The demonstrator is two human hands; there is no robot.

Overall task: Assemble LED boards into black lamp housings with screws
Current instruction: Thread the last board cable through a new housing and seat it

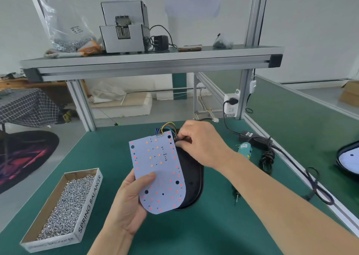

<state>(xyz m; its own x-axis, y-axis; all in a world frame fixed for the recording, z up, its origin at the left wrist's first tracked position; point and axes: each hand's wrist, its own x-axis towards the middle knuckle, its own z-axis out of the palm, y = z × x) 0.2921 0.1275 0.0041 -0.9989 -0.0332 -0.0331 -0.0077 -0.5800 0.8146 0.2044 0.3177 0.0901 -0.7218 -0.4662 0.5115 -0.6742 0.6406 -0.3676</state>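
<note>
the white, round-ended led board [158, 169], dotted with red and orange leds, was held tilted over the black plastic lamp housing [194, 177], which lay on the green bench mat [194, 233] just behind and beneath it. the left hand [128, 202] gripped the board's lower edge, thumb pressed on its face. the right hand [200, 144] had its fingers curled at the board's top corner, apparently pinching the bundle of coloured wires [169, 126] looping off that edge. the risk, as i judged it, was a wire getting trapped under the board, or strained at its solder joints, if the board went down before the slack was tucked. an open cardboard box of small silver screws [64, 202] sat to the left. a teal electric screwdriver [245, 150] lay to the right.
</note>
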